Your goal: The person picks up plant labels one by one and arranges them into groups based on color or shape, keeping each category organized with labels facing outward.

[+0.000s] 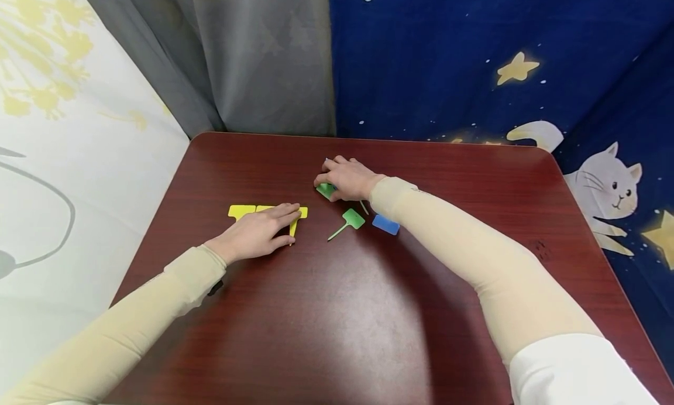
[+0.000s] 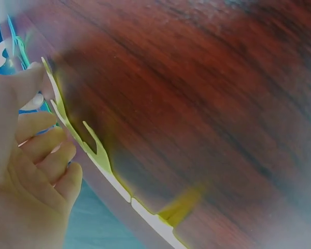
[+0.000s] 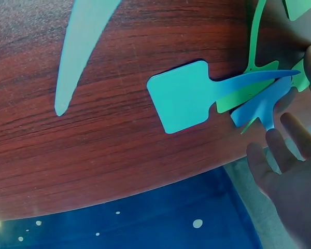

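Plainly, the left hand (image 1: 258,233) lay with its fingers extended, grip unclosed, over a row of yellow tags (image 1: 241,211) on the desk (image 1: 342,317). The right hand (image 1: 350,180) bent over overlapping green tags (image 1: 325,190) and blue tags (image 3: 264,98); its outer fingers stood apart, but whether its grip pinched one could not be told. A separate green tag (image 1: 353,218) lay near it.

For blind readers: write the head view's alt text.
A person's left hand rests on yellow T-shaped plant labels on a table; the right hand partly covers a green label; another green label and a blue label lie nearer.
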Demonstrator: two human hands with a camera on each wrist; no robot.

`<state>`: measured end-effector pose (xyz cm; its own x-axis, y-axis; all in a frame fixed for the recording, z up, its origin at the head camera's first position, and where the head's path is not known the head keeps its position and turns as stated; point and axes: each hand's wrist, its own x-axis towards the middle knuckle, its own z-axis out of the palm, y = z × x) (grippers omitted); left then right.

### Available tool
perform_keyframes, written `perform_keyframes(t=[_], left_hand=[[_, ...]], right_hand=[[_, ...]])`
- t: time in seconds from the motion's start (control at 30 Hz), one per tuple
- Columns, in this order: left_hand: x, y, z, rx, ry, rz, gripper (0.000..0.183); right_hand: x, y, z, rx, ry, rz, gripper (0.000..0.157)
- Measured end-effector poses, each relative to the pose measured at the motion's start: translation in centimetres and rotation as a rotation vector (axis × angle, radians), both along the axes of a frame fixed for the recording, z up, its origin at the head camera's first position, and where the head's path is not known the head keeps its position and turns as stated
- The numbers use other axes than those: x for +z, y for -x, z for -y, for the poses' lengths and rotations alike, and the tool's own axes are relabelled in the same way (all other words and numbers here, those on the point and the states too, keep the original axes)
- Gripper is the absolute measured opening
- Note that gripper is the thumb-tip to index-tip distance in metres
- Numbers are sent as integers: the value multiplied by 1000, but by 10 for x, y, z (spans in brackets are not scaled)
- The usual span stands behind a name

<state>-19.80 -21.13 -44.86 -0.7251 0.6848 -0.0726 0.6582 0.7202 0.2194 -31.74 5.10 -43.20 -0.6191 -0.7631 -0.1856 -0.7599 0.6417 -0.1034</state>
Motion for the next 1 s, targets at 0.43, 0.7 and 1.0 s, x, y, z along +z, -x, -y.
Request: perform_keyframes(t=[0.43,0.7,1.0], left_hand=[[-3,0,2,-30,21,-15,67],[-2,1,0,-44,38,-22,67],[-3,2,0,-42,48,-25,67]], right_hand=[[-4,0,2,4,38,-78,46],[-1,1,0,31,94,-67,36],[16,7,-11,24,157,-13,10]])
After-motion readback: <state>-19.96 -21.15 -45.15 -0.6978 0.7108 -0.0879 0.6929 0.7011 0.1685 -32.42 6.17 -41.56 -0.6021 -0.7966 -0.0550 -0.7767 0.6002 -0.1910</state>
